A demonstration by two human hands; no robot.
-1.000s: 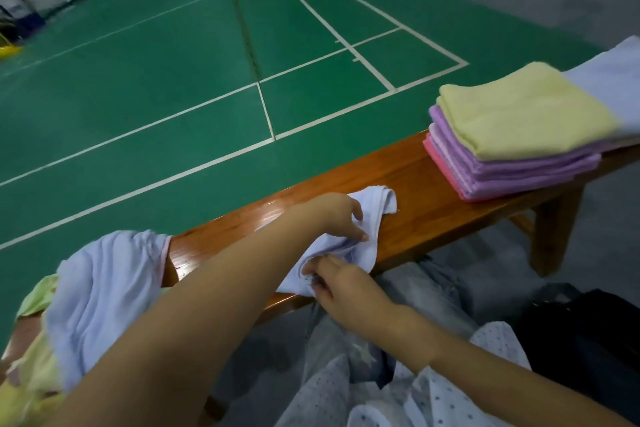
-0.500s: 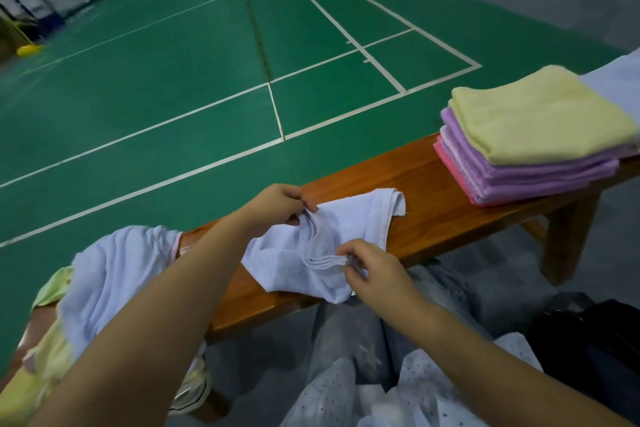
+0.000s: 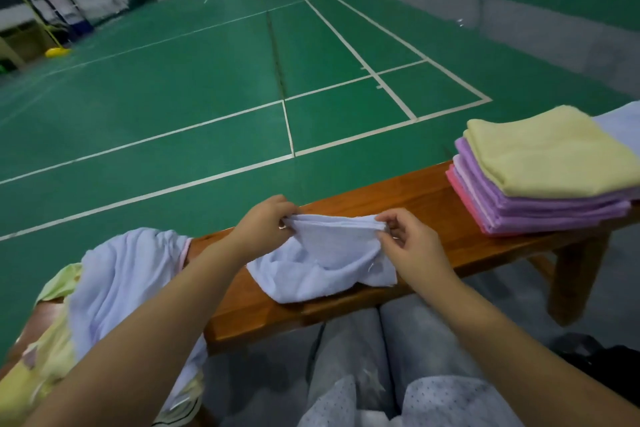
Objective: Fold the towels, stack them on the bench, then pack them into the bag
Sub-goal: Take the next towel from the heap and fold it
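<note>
**Corners Matched, One More Towel Heading for the Stack**

Here, on a wooden bench beside a green badminton court, a person is folding a pale blue towel. The left hand is pinching one end of the doubled top edge between thumb and curled fingers, while the right hand is pinching the other end the same way, so both are closed on cloth and nothing else. The upper edge is being held raised and taut between them; the lower part is sagging in loose folds onto the bench top.

A neat stack of folded towels, yellow over purple and pink, is sitting further along the bench to the right, well apart from the work. An unfolded heap is waiting at the left end.

To do this fold well, the layered edges likely need keeping flush at both pinches, and the slack below wants smoothing flat before the next fold. A dark shape at the lower right may be the bag, though that is hard to tell.
</note>
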